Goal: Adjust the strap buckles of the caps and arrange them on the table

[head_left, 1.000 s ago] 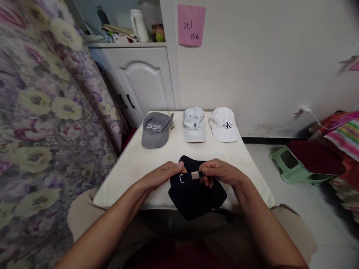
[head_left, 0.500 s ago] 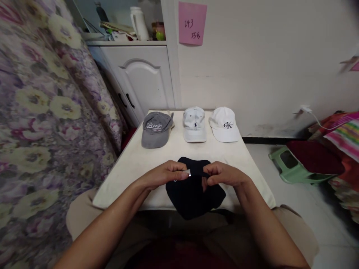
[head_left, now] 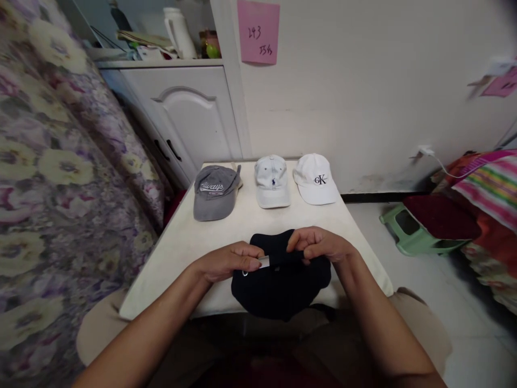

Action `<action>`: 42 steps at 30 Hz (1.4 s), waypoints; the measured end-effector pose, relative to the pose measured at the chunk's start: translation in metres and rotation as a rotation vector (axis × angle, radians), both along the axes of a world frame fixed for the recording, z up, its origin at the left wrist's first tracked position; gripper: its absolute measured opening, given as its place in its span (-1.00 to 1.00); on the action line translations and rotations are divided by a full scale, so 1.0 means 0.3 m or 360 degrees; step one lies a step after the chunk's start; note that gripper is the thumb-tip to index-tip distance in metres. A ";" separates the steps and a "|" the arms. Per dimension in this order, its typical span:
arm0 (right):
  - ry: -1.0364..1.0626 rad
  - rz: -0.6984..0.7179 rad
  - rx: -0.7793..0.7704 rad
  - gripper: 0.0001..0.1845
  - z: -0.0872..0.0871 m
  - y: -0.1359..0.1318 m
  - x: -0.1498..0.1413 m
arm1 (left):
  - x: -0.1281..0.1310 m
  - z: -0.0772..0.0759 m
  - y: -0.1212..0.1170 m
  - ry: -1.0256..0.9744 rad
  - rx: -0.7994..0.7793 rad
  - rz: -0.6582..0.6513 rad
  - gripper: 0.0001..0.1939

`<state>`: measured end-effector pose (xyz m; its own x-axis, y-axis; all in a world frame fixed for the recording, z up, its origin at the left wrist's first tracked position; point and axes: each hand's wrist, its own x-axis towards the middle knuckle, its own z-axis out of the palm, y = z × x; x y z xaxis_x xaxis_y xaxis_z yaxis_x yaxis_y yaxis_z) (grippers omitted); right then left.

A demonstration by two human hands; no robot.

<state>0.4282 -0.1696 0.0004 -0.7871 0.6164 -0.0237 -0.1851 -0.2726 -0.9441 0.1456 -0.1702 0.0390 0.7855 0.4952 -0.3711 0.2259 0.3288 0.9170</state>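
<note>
Head view: my left hand (head_left: 232, 261) and right hand (head_left: 321, 245) pinch the black fabric cap (head_left: 283, 288) at the near edge of the cream-covered table (head_left: 173, 264); beyond lies bare cloth, then caps reading "Always" (head_left: 216, 191) and "CK" (head_left: 317, 180).

We are seeing solid black on the black cap (head_left: 278, 291) and silver on its metal buckle (head_left: 264, 262). The grey cap (head_left: 214, 207) is showing white lettering, the pale blue cap (head_left: 273, 196) is bearing a dark blue emblem, and the white cap (head_left: 319, 193) is carrying black and grey letters. We are finding plain cream on the tablecloth (head_left: 161, 275), pink on the paper note (head_left: 258, 32), cream, purple and pink flowers on the curtain (head_left: 60, 205), dark red over green on the stool (head_left: 407, 221), and pink, green, yellow and white stripes on the striped cloth (head_left: 493, 180).
</note>
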 end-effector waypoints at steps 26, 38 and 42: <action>0.0054 0.0378 -0.0024 -0.41 -0.030 0.030 0.049 | 0.022 -0.023 0.021 -0.0137 -0.0268 -0.0104 -0.70; -0.0097 0.0432 0.0171 -0.66 0.013 -0.012 0.029 | 0.008 0.074 0.025 -0.0143 -0.0163 -0.0068 -0.70; 0.0170 0.0265 0.0159 -0.68 0.039 -0.043 0.035 | -0.001 0.146 0.016 -0.0165 -0.0191 -0.0064 -0.73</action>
<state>0.4387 -0.1826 0.0120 -0.8729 0.4729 0.1198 -0.2457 -0.2139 -0.9455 0.1454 -0.1654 0.0828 0.8410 0.4196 -0.3417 0.1474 0.4300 0.8907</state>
